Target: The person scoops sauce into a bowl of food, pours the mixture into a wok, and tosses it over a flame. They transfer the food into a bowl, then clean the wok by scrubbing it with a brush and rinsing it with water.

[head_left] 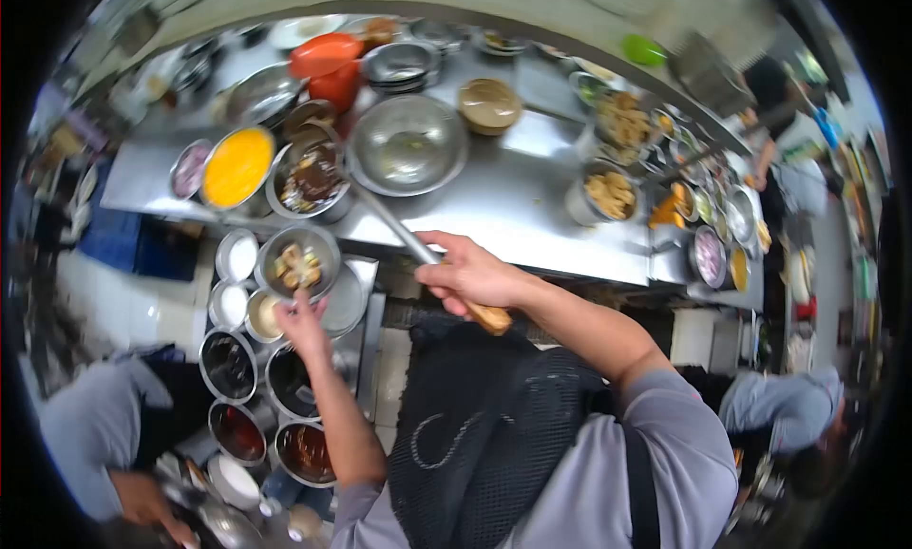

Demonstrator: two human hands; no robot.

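Observation:
My right hand (pixel 470 274) is closed around the wooden-ended handle of a long metal ladle (pixel 399 228). Its far end reaches the metal pot (pixel 275 203) with dark brown sauce and pale bits, where the ladle's head is hard to make out. At the near rim of a small metal bowl (pixel 329 285), my left hand (pixel 304 326) grips with thumb and fingers. Several light brown and greenish food pieces (pixel 296 264) lie in this bowl. It is just in front of the sauce pot, above containers of white powder (pixel 237 255).
A pot of yellow liquid (pixel 237 167) and a wide steel bowl (pixel 407 145) stand on the steel counter (pixel 532 217). Containers of dark and red sauces (pixel 237 431) are at lower left. A co-worker (pixel 104 425) is close on the left; others are at right.

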